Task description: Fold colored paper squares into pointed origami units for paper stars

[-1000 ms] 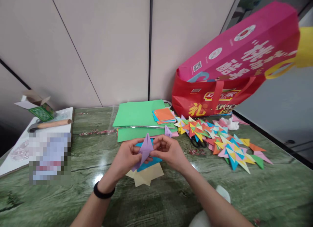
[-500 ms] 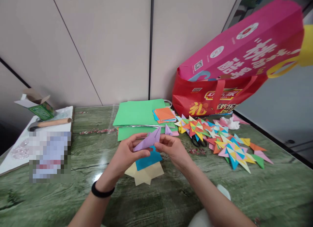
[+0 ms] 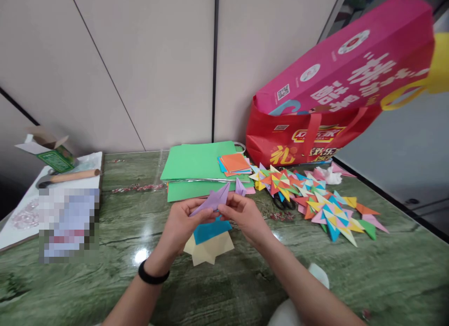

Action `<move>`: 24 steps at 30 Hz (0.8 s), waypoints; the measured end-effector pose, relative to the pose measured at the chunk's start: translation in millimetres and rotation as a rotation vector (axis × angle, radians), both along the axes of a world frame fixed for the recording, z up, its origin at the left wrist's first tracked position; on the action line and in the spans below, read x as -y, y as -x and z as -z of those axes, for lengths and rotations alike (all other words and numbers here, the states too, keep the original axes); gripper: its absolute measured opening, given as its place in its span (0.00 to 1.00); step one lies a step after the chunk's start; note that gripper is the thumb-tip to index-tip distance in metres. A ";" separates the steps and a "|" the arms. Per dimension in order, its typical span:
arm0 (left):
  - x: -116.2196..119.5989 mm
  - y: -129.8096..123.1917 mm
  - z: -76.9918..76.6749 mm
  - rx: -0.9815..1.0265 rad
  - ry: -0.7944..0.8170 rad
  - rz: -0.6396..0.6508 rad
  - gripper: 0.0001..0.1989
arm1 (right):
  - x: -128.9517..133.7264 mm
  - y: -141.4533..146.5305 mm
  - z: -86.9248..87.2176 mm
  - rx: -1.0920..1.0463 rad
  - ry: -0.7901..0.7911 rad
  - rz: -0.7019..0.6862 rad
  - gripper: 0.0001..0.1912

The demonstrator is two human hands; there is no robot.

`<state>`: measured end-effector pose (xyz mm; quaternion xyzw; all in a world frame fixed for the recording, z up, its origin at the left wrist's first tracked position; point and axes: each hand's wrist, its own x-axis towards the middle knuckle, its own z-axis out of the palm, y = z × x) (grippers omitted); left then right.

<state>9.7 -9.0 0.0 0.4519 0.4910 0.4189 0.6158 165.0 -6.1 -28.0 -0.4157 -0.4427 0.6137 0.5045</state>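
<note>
A folded piece of purple origami paper with pointed ends is held up between my two hands. My left hand is closed on its left side, thumb in front and fingers behind. At its lower right, my right hand pinches the same piece between thumb and fingers. Another purple folded paper shows just behind my right fingers; what it rests on is hidden. Below my hands, a blue paper sheet lies over a pale yellow star-shaped paper on the green table.
Green paper sheets lie at the back, topped by small orange squares. Multicoloured folded-paper stars and black scissors are to the right, before a red gift bag. At left are a hammer-like tool and an open box.
My left thumb has moved up and right along the purple paper, nearer my right thumb. The piece now shows another raised point on its upper left. The view has shifted slightly.
</note>
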 end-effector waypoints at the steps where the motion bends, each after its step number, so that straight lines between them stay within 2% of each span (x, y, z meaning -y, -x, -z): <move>1: -0.2 0.0 0.6 0.003 0.002 -0.002 0.17 | 0.1 0.5 0.6 0.003 -0.007 0.004 0.15; 14: -0.8 2.1 1.6 -0.007 -0.031 0.121 0.18 | -1.1 -0.9 -0.4 0.065 -0.015 0.020 0.15; 24: 0.6 -2.2 -3.4 -0.011 -0.016 0.107 0.13 | -0.1 1.0 -1.9 0.099 -0.067 0.010 0.11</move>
